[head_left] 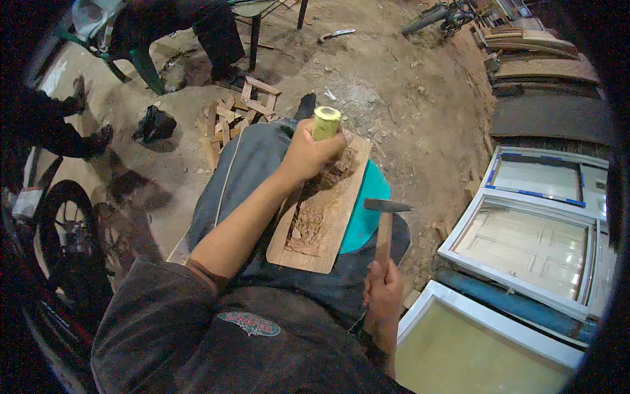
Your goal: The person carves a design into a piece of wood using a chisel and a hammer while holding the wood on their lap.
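Note:
A long wooden board (341, 217) with a rough carved hollow full of chips lies across my lap, over a teal stool seat (371, 210). My left hand (308, 151) is shut around a chisel with a yellow-green handle (326, 121), held upright with its tip hidden in the carved part at the board's far end. My right hand (384, 289) grips the wooden handle of a hammer (384, 220), whose dark metal head hangs in the air just right of the board, apart from the chisel.
White-framed door panels (525, 243) lie stacked at my right. Wood offcuts (239, 111) are piled ahead on the dusty floor, beside a black bag (154, 125). Another person's legs and shoes (79, 118) are at far left near a motorcycle wheel (65, 236). Planks (531, 46) are stacked far right.

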### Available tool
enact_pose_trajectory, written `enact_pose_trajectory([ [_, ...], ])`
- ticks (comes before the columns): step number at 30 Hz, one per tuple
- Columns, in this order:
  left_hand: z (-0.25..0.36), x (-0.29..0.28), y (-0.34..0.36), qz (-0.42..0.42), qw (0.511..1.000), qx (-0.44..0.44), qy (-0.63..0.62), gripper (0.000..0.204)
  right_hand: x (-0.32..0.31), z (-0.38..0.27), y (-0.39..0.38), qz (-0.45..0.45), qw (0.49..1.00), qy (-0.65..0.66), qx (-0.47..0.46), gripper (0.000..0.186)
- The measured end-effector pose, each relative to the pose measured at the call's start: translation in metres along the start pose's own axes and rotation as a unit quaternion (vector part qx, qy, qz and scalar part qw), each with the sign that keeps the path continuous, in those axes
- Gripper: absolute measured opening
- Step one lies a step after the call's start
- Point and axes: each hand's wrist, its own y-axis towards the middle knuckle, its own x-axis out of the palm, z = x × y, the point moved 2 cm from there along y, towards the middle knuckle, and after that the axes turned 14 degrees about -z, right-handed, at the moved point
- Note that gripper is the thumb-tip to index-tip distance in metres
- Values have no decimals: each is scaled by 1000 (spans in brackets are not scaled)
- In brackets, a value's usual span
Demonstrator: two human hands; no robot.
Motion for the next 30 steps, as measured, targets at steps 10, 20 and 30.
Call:
enact_pose_trajectory([
  [10, 4, 0, 2, 75, 970, -117, -202, 28, 5, 20, 23, -49, 998, -11, -39, 24],
  [20, 11, -6, 1, 112, 984, 33, -133, 32, -8, 12, 26, -30, 994, -102, -9, 34],
  [30, 17, 11, -5, 82, 994, 13, -65, 21, -6, 17, 27, -25, 996, -89, -20, 33],
])
